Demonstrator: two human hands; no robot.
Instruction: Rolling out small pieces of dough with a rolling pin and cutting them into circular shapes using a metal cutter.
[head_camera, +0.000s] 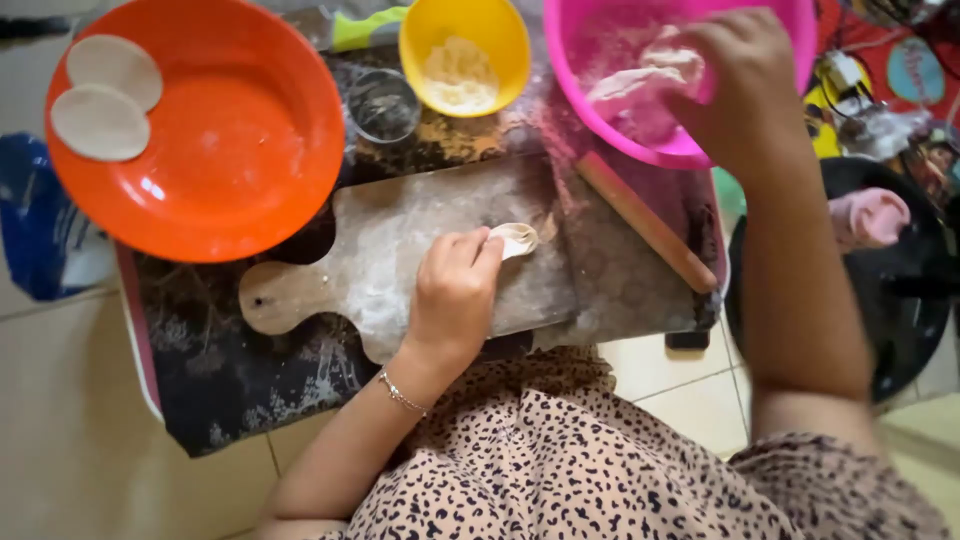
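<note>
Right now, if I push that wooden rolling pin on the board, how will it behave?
The rolling pin is a plain round stick, so it would probably roll sideways easily. It lies close to the table's right edge, so it might drop off. It looks stiff, and the flour on the board may make it slide.

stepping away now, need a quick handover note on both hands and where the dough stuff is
Left hand: pinches a small dough piece on the floured board.
Right hand: down in the pink bowl, in floury dough; grip hidden.
Done: two flat rounds lie on the orange plate.
Left: the piece on the board is unrolled; rolling pin lies idle beside it. Yellow bowl holds flour.
</note>
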